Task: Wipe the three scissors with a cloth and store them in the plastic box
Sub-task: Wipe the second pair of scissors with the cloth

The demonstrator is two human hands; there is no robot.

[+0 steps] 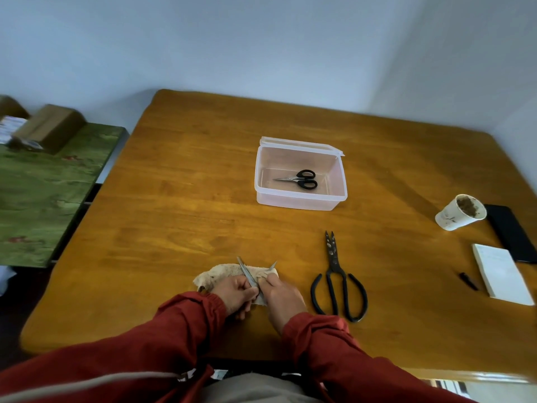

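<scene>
Scissors of bare grey steel (249, 275), blades spread, at 6 o'clock on the wooden table (174, 199): left hand (236, 296) curls round them, right hand (280, 295) pinches crumpled beige cloth (216, 274) onto a blade. I judge this the second pair, mid-wipe. At 5 o'clock, black-looped iron shears (337, 280); toward 12, clear plastic box (300, 197) holding small black-handled scissors (302, 179). Next: shut blades, box them.

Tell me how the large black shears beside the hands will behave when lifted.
The large shears look all metal, so probably stiff and fairly heavy. Lifted by one loop, the handles may swing open. Lying flat, unlikely to roll.
</scene>
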